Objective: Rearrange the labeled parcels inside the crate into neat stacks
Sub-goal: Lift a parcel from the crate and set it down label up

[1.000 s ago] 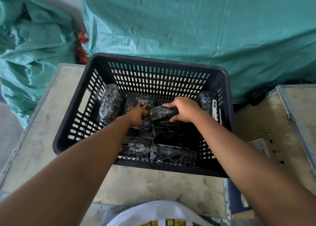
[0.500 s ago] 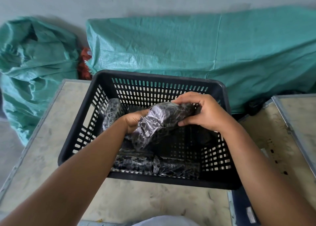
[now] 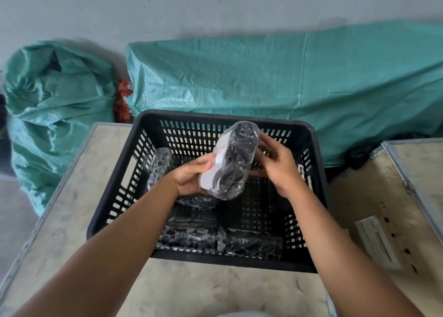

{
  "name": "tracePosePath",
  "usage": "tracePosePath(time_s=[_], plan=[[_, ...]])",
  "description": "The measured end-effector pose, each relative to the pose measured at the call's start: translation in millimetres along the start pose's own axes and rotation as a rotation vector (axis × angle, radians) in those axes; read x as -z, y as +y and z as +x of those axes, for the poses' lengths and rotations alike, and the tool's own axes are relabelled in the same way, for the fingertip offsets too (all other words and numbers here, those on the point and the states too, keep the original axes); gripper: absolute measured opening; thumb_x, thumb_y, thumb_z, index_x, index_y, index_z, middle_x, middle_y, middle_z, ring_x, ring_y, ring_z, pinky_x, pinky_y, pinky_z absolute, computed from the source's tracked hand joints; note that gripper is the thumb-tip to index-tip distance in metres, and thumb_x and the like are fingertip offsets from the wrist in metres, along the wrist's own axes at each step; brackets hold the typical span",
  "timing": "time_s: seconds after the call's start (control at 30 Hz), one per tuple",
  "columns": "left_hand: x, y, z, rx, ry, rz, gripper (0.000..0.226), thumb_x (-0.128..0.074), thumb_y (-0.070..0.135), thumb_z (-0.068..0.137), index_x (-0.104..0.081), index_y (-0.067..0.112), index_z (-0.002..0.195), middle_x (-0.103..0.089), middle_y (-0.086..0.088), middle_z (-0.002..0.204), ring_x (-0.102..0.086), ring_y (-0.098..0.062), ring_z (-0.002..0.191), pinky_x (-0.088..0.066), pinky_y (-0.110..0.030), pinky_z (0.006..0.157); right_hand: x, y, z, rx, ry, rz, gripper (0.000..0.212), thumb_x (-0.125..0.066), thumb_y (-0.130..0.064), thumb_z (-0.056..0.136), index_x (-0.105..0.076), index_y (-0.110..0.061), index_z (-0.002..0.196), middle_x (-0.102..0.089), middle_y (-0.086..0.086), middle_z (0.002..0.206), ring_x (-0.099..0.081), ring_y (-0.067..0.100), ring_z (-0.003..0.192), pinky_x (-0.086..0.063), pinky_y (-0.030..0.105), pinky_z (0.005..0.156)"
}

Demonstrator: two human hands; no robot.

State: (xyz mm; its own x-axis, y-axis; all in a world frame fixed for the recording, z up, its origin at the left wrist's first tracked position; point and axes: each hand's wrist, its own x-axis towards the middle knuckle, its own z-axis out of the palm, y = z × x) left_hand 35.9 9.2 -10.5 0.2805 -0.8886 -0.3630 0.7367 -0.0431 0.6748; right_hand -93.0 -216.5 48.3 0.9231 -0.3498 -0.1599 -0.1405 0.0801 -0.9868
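Hands meet over the middle of a black slatted crate (image 3: 309,134), sharing one clear-wrapped parcel (image 3: 233,160) of dark tangled contents. The left hand (image 3: 189,180) cups the parcel's lower end from the 8 o'clock side, thumb pressed on a white label (image 3: 217,170) that runs along that face. The right hand (image 3: 278,165) closes on the opposite side from 3 o'clock, fingers (image 3: 263,144) curled against the wrap. The parcel is lifted clear of the crate floor and tilted, its upper end leaning toward 1 o'clock, level with the far rim.

Inside the crate, one wrapped parcel stands upright (image 3: 160,165) against the left wall at about 10 o'clock. Another (image 3: 196,200) lies just beneath the left hand. Two more lie flat side by side along the near wall: one at 7 o'clock (image 3: 189,237), one at 5 o'clock (image 3: 249,243), touching each other. A further parcel with a white label (image 3: 302,170) leans against the right wall at 3 o'clock, partly hidden by the right wrist.

The crate rests on a pale, scuffed bench (image 3: 215,290) with a metal edge. A second such surface (image 3: 383,196) sits at 3 o'clock, carrying a white paper label (image 3: 376,242). Beyond the crate, at 12 o'clock, green woven sacks (image 3: 287,76) lie against a grey wall, with another bunched green sack (image 3: 52,105) at 10 o'clock.
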Motion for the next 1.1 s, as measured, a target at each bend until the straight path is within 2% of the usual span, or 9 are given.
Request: tracePosePath(time_s=[0.1, 0.2, 0.27, 0.37, 0.5, 0.63, 0.8, 0.9, 1.1], plan=[[1, -3, 4, -0.004, 0.180, 0.012, 0.075, -0.096, 0.022, 0.059, -0.068, 0.040, 0.126, -0.067, -0.006, 0.126, -0.062, -0.036, 0.108, -0.055, -0.060, 0.081, 2, 2, 4, -0.034, -0.011, 0.064, 0.057, -0.065, -0.061, 0.089, -0.048, -0.052, 0.143, -0.053, -0.010, 0.148, -0.051, 0.022, 0.137, -0.058, 0.057, 0.090], [-3, -7, 10, 0.011, 0.258, 0.084, 0.067, -0.083, 0.011, 0.075, -0.065, 0.044, 0.130, -0.055, -0.003, 0.142, -0.057, -0.037, 0.119, -0.056, -0.058, 0.082, 1, 7, 9, 0.007, -0.113, -0.336, 0.091, -0.070, -0.079, 0.072, -0.028, -0.058, 0.149, -0.033, -0.022, 0.157, -0.032, 0.011, 0.145, -0.040, 0.041, 0.108], [-7, -11, 14, 0.015, 0.308, 0.199, 0.066, -0.080, 0.011, 0.078, -0.063, 0.045, 0.132, -0.055, 0.001, 0.142, -0.060, -0.032, 0.119, -0.055, -0.054, 0.088, -4, 19, 14, -0.050, -0.212, -0.634, 0.100, -0.080, -0.073, 0.065, -0.031, -0.055, 0.150, -0.023, -0.007, 0.164, -0.028, 0.018, 0.148, -0.032, 0.043, 0.116], [-13, -22, 20, -0.042, 0.365, 0.535, 0.070, -0.081, 0.024, 0.081, -0.052, 0.050, 0.140, -0.042, 0.010, 0.152, -0.055, -0.021, 0.126, -0.051, -0.038, 0.102, -8, 42, 20, -0.183, -0.214, -0.636, 0.102, -0.093, -0.040, 0.068, -0.036, -0.048, 0.152, -0.027, 0.010, 0.159, -0.034, 0.032, 0.144, -0.037, 0.049, 0.116], [-14, -35, 26, -0.023, 0.328, 0.975, 0.089, -0.076, 0.038, 0.088, -0.018, 0.052, 0.155, -0.035, 0.013, 0.148, -0.046, -0.008, 0.123, -0.043, 0.001, 0.079, 0, 61, 24, -0.228, -0.172, -0.595, 0.107, -0.097, -0.019, 0.065, -0.040, -0.037, 0.153, -0.039, 0.008, 0.151, -0.042, 0.028, 0.138, -0.045, 0.045, 0.109], [-12, -47, 34, 0.064, 0.305, 1.237, 0.102, -0.074, 0.050, 0.086, 0.003, 0.057, 0.153, -0.039, -0.006, 0.154, -0.051, -0.025, 0.125, -0.047, -0.035, 0.101, 6, 75, 23, -0.258, -0.151, -0.633, 0.112, -0.096, -0.011, 0.064, -0.036, -0.036, 0.155, -0.041, 0.008, 0.143, -0.047, 0.029, 0.131, -0.049, 0.042, 0.104], [-16, -70, 50, 0.124, 0.519, 1.468, 0.130, -0.074, 0.060, 0.078, 0.027, 0.027, 0.155, -0.051, -0.018, 0.144, -0.054, -0.036, 0.123, -0.044, -0.045, 0.104, 0, 93, 27, -0.345, -0.171, -0.894, 0.124, -0.090, -0.006, 0.072, -0.011, -0.039, 0.162, -0.019, 0.016, 0.156, -0.050, 0.032, 0.129, -0.047, 0.028, 0.095], [-12, -77, 55, 0.134, 0.555, 1.569, 0.130, -0.067, 0.070, 0.076, 0.022, 0.020, 0.156, -0.044, -0.016, 0.151, -0.038, -0.036, 0.137, -0.030, -0.055, 0.114, -3, 100, 31, -0.415, -0.189, -0.974, 0.129, -0.087, -0.002, 0.074, 0.000, -0.043, 0.160, 0.009, 0.022, 0.165, -0.055, 0.033, 0.127, -0.051, 0.030, 0.092], [1, -70, 50, 0.151, 0.560, 1.797, 0.127, -0.036, 0.095, 0.064, 0.005, 0.024, 0.160, -0.014, -0.014, 0.164, -0.011, -0.035, 0.147, -0.016, -0.059, 0.115, -6, 105, 34, -0.456, -0.193, -1.053, 0.126, -0.090, -0.012, 0.074, -0.002, -0.036, 0.162, 0.015, 0.022, 0.165, -0.038, 0.036, 0.144, -0.030, 0.038, 0.118]])
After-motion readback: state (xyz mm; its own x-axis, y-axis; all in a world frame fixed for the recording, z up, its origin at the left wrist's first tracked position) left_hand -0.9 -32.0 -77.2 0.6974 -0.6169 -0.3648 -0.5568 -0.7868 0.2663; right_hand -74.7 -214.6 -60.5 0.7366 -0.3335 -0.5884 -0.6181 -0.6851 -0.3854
